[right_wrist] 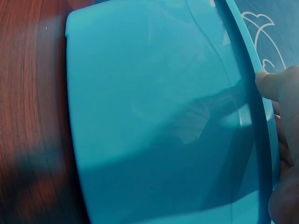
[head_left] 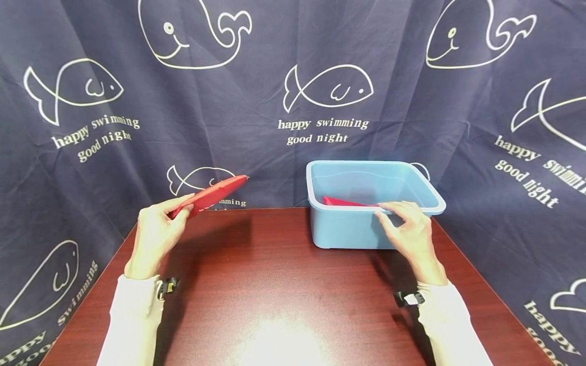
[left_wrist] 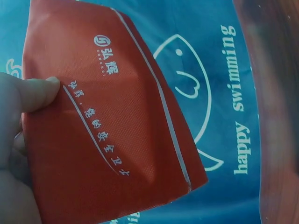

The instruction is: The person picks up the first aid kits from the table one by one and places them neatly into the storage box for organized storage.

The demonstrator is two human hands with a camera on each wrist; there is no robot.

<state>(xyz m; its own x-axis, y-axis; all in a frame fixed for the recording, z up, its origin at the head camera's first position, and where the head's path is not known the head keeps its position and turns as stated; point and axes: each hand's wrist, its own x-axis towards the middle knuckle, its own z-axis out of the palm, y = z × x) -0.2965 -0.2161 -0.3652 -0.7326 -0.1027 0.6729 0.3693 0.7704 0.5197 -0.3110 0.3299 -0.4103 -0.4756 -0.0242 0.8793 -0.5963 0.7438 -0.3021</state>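
My left hand [head_left: 157,231] holds a flat red fabric pouch [head_left: 212,194] above the left side of the table, pinched by its near edge. In the left wrist view the pouch [left_wrist: 112,116] shows pale printed characters and a light strip along one side; the thumb lies across its face. At the right stands a blue plastic bin [head_left: 354,229]. My right hand [head_left: 409,234] grips its front rim, the thumb outside and the fingers reaching over to the inside. Another red item [head_left: 343,202] lies in the bin, mostly hidden by the front wall.
The bin stands on a reddish-brown wooden table [head_left: 274,279], near its back right. A dark blue curtain [head_left: 256,101] with white fish and whale drawings hangs behind and on both sides. Bright glare lies on the table's front.
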